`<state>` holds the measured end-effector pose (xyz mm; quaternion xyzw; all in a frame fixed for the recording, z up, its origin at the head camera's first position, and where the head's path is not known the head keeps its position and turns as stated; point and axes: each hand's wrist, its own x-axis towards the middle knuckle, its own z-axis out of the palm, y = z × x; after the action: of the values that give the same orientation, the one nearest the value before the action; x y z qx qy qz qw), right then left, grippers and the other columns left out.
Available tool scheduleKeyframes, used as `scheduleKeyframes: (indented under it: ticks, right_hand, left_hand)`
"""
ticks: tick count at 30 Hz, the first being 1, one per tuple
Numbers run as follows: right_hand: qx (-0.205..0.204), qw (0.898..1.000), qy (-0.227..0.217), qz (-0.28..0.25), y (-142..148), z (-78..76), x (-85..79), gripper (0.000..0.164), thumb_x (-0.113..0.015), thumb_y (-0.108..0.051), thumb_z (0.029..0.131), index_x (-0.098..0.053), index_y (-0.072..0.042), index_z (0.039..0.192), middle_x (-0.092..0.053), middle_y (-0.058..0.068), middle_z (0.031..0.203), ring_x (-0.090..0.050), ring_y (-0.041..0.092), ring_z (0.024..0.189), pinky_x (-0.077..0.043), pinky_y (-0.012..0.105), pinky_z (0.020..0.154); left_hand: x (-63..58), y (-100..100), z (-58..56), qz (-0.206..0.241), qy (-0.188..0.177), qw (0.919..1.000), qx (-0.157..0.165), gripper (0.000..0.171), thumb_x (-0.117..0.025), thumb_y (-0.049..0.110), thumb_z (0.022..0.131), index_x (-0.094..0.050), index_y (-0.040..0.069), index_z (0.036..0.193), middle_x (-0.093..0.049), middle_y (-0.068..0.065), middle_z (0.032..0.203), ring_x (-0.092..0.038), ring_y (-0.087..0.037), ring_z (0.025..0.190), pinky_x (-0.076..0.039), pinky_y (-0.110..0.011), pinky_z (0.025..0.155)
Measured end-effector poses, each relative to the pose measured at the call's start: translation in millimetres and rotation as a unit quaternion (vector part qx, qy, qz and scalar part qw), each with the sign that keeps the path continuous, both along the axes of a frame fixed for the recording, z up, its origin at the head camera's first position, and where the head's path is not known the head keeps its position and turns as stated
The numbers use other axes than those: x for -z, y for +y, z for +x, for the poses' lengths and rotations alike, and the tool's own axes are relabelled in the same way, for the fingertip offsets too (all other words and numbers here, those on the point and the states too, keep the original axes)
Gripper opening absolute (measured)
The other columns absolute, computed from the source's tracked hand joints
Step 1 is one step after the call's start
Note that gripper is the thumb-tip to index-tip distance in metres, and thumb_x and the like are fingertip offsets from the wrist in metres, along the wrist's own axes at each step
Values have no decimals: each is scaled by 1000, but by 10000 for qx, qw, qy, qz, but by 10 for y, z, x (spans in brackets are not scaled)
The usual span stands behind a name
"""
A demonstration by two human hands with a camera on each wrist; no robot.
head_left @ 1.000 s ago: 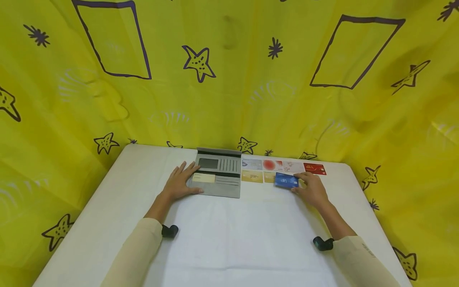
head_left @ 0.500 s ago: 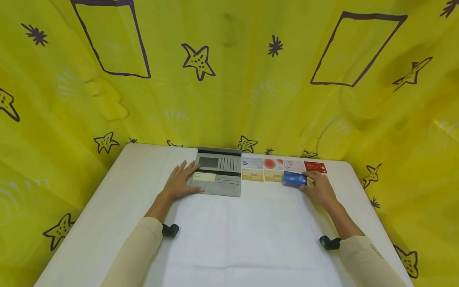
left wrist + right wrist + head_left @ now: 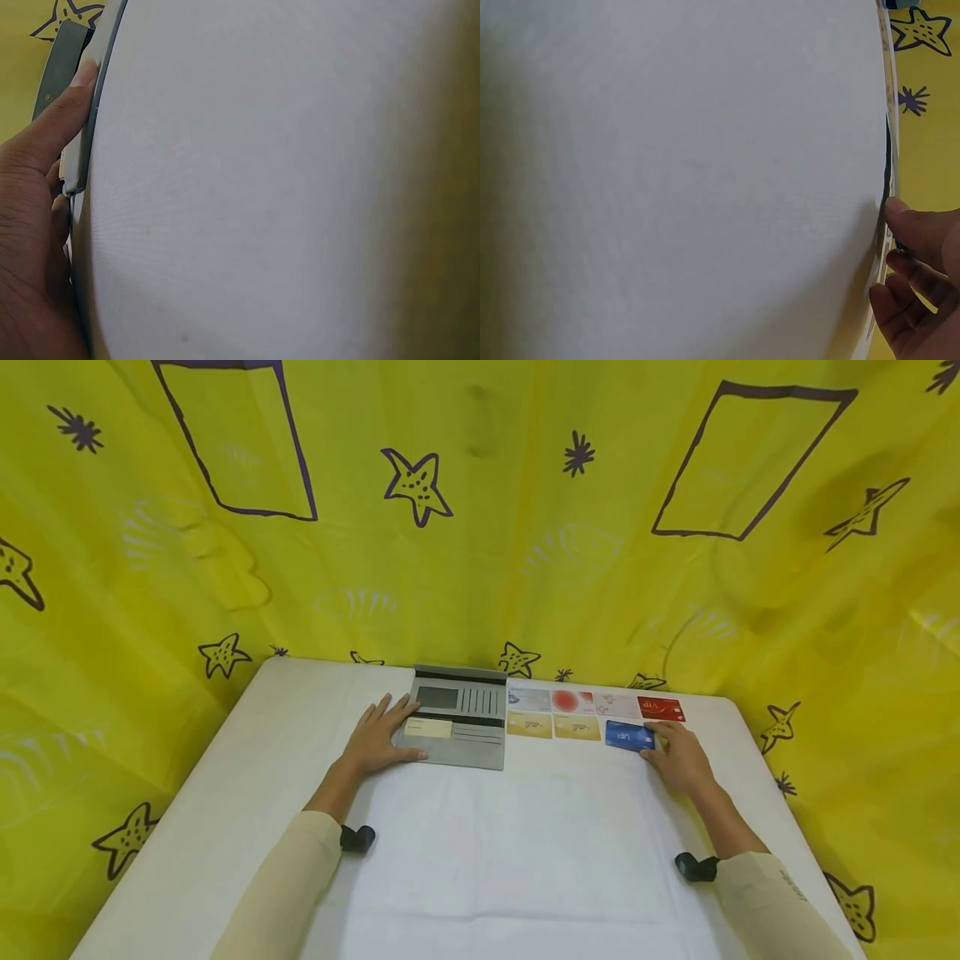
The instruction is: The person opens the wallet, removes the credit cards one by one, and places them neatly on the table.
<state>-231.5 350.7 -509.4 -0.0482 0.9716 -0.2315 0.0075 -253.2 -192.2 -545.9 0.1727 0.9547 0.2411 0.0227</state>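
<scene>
Blue card [image 3: 627,736] has slid right since the earlier frame, now apart from the right-hand gold card [image 3: 577,727]. Left to right on the desk [image 3: 487,843]: our left grip [image 3: 372,742], fingers spread, rests on the left edge of the grey folder [image 3: 480,758]; then the gold card; then the blue card, nearer than the red card [image 3: 662,708], its right end pinched by our right grip [image 3: 681,756]. Risk, we judge: a loose pinch could leave it crooked; a low sweep could nudge neighbours.

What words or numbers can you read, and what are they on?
"VIP", upside down, on the blue card.
"VIP", upside down, on the red card.
Too small to read: marks on the two gold cards, three whitish cards, cream card and right sleeve.
</scene>
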Motion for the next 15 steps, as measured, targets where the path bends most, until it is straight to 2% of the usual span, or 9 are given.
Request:
scheduleKeyframes:
  ticks: [7,11,15]
  right_hand:
    - [-1,9998,197,-83,-2,-12,43,55,-72,-8,98,-53,10,146,-45,37,149,-48,52,114,-40,68,102]
    - [-9,9992,377,-102,-38,-11,70,45,-72,-8,98,-63,8,138,-51,34,145,-47,56,122,-36,71,107]
    - [-26,9988,483,-25,-76,-4,110,35,-71,-9,100,-70,6,132,-59,30,139,-51,54,120,-39,67,103]
  left_hand:
    - [4,-7,0,91,30,9999,51,100,-79,60,83,-41,14,163,-26,-13,172,-8,-41,160,-1,-58,128]
    - [-15,-2,6,97,31,9999,69,100,-79,59,84,-40,14,163,-25,-13,172,-8,-41,160,-1,-58,128]
    - [-28,7,14,101,35,9999,62,99,-80,58,84,-40,13,163,-26,-13,172,-8,-41,160,-1,-58,128]
